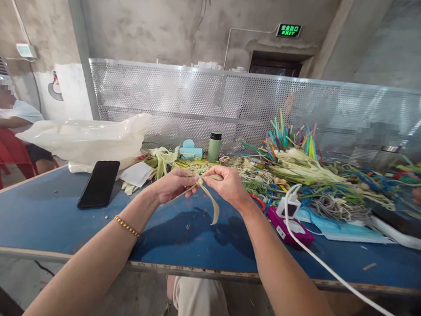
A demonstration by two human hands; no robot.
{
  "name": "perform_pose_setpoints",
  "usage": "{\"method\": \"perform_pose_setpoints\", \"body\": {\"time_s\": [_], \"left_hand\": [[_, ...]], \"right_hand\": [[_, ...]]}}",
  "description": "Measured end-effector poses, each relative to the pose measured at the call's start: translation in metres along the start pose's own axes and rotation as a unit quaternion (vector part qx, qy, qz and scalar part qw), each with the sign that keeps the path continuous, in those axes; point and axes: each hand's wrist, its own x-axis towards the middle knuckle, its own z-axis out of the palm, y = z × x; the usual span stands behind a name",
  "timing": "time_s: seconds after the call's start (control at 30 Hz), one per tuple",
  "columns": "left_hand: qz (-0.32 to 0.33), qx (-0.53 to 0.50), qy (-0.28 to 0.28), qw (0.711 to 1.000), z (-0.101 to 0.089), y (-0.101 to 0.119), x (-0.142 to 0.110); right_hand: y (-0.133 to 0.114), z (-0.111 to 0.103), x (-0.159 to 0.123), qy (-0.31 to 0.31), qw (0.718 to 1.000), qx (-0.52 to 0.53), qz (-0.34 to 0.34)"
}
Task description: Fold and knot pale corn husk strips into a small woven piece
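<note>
Left hand (176, 187), seen by me from afar: fingertips and thumb drawn into a close pinch on the pale strip (215, 208), other fingers curled loosely; right hand (230, 187): thumb and bent forefinger pinched on the same strip, just beside the left; pale strip: one item, maybe two crossed, the fingers hiding too much for me to tell, held between the hands above the blue table (42, 227), a loose tail hanging below them; step in hand, by my judgement: crossing or knotting at the pinch; next move, as I judge it, calls for a firm left pinch and the tail drawn snug with the right; farther out, left: black phone (98, 184), white paper (137, 173); ahead: green bottle (214, 148); right: heap of pale husks (305, 167), purple power strip (281, 223) with white charger (295, 204)
</note>
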Motion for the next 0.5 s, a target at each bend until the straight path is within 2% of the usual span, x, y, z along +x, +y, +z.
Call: {"method": "perform_pose_setpoints", "body": {"time_s": [0.13, 0.27, 0.3, 0.33, 0.4, 0.47, 0.5], "left_hand": [[0.012, 0.002, 0.029, 1.000, 0.000, 0.000, 0.001], [0.024, 0.008, 0.086, 0.996, 0.000, -0.002, 0.004], [0.024, 0.010, 0.096, 0.995, 0.000, -0.003, 0.005], [0.025, 0.011, 0.103, 0.994, 0.000, -0.003, 0.006], [0.028, 0.010, 0.109, 0.994, 0.001, -0.005, 0.006], [0.039, 0.007, 0.107, 0.993, 0.002, -0.005, 0.007], [0.044, 0.006, 0.105, 0.993, 0.002, -0.006, 0.007]], "right_hand": [[0.003, 0.003, 0.001, 0.007, 0.998, -0.057, -0.040], [0.005, 0.002, 0.004, 0.138, 0.971, -0.174, -0.093], [0.005, 0.001, 0.004, 0.142, 0.971, -0.171, -0.088], [0.004, 0.001, 0.004, 0.122, 0.978, -0.151, -0.074], [0.002, 0.003, 0.003, 0.030, 0.996, -0.083, -0.027], [0.001, 0.008, 0.001, -0.042, 0.999, -0.017, 0.006], [0.002, 0.011, 0.000, -0.054, 0.998, 0.017, 0.012]]}}
